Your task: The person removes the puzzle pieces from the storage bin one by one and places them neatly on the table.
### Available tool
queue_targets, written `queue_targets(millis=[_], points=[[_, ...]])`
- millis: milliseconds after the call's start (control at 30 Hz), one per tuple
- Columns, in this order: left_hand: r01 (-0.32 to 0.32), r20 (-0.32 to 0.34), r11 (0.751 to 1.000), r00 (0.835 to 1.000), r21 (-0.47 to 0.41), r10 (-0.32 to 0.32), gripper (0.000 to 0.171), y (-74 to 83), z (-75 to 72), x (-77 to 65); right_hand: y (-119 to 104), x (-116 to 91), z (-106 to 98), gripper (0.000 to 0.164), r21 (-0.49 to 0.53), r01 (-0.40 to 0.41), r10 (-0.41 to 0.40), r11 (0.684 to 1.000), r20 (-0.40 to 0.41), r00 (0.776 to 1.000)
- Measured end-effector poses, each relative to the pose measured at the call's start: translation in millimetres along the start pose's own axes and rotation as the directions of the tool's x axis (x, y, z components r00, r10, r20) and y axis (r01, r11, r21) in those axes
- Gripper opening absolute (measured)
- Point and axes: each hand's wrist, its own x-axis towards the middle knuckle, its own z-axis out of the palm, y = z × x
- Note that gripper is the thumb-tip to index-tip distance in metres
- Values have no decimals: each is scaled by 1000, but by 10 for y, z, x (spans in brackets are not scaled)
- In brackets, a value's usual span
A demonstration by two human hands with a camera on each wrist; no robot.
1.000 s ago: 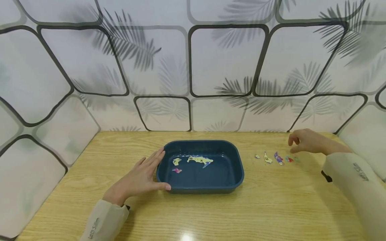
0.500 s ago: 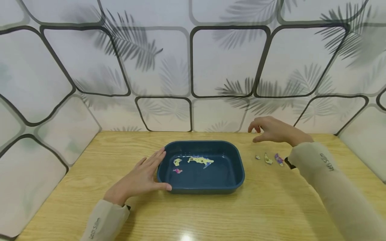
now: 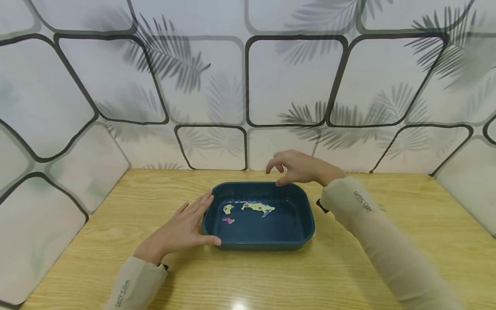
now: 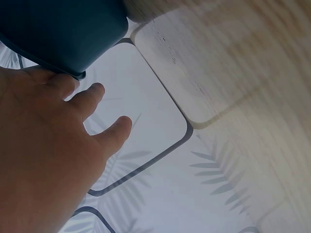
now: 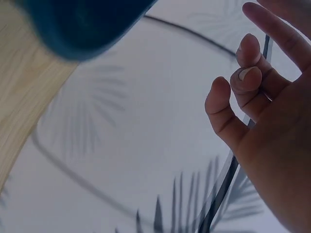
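Observation:
A dark blue rectangular tray stands on the wooden table. On its floor lie a long cream piece with a blue tip, a small cream piece and a small pink piece, all thin and irregular. My left hand rests along the tray's left side with fingers extended and thumb at the near corner. Over the far right rim is my right hand, its fingers loosely bent and thumb apart from the index finger. Nothing shows between those fingers in the head or right wrist view.
A pale green piece lies on the table beyond the right sleeve, which hides the other small pieces there. A patterned wall rises right behind the table's back edge.
My right hand has swept left from the small pieces at the right to the tray's far right rim. My left hand and the pieces in the tray have stayed put.

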Motion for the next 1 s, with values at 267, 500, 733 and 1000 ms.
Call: queue_targets(millis=[267,500,733,1000], points=[[0,-8,1000,1000,6,0,114,-6,-15,4,-267,335,145,35,-10,47,-46,999,59,997],[-6,2,1000,1000,3,6,113,-8,-22,12,-363,559,330,35,-19,78,-75,997,123,990],[-7,11,1000,1000,7,7,112,-11,-35,23,-477,703,478,37,2,9,-9,1000,207,978],[-14,6,1000,1000,12,14,112,-6,-10,12,-534,842,690,42,-15,27,-22,1000,274,961]])
